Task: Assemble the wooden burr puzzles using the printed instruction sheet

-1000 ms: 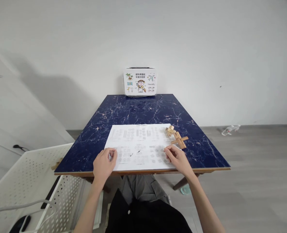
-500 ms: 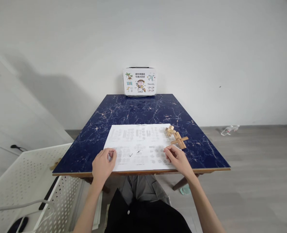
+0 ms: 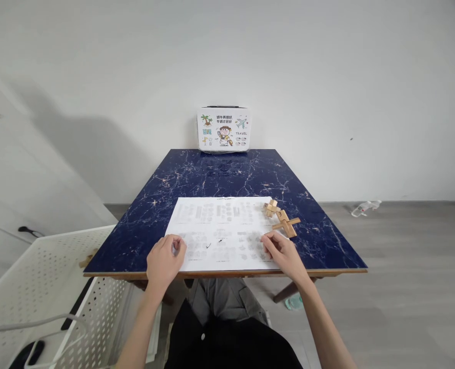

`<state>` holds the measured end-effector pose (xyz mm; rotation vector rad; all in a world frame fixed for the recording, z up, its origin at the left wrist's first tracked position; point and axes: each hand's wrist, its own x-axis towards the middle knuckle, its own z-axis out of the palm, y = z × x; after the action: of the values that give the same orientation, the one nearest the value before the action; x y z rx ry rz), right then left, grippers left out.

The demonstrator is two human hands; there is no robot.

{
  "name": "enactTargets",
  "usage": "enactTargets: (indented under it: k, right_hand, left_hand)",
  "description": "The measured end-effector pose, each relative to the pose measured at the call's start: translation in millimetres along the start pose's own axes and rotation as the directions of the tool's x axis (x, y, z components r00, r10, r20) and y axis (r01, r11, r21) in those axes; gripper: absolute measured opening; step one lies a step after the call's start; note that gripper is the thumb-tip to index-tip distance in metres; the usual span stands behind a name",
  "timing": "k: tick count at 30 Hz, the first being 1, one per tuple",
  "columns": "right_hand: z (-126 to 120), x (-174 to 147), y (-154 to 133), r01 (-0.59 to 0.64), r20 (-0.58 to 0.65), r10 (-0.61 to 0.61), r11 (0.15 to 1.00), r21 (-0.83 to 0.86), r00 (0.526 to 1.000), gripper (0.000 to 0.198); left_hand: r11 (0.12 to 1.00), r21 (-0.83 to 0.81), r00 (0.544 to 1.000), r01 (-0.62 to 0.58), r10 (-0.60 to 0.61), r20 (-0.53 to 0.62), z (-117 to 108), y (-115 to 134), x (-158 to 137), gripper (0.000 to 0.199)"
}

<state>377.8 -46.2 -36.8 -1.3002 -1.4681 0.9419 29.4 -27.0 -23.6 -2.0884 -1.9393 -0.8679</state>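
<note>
A printed paper sheet (image 3: 220,230) with small diagrams and two dark handwritten marks lies flat at the table's front. My left hand (image 3: 166,259) rests at its lower left edge, fingers curled in with a small gap behind the thumb. Over the sheet's right part, my right hand (image 3: 283,252) rests with thumb and fingers drawn together. I see nothing held in either one. Just beyond my right hand lies a cross-shaped wooden interlocking puzzle (image 3: 286,224) with a dark mark on it. A smaller wooden interlocking puzzle (image 3: 271,208) sits behind it, at the sheet's upper right corner.
The blue marble-patterned table (image 3: 220,177) has a white printed case (image 3: 224,129) at its back, against the wall. To the left stands a white perforated basket (image 3: 23,277) with a cable across it. A clear plastic item (image 3: 366,207) lies on the floor at right.
The whole view has shifted very slightly. Both hands, the sheet and the wooden puzzles keep their places on the table.
</note>
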Motion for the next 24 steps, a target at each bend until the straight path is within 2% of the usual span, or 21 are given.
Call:
enactTargets:
  k: [8,24]
  right_hand:
    - [-0.1,-0.1,2.5,0.019,0.008,-0.019,1.0,-0.022,1.0,0.039]
    - [0.4,0.3,3.6,0.013,0.01,-0.013,0.999,-0.032,1.0,0.038]
  left_hand:
    - [1.0,0.02,1.0,0.002,-0.003,0.023,0.7,-1.8,-0.7,0.015]
    - [0.999,0.034,0.999,-0.031,0.032,-0.007,0.3,-1.5,-1.8,0.014]
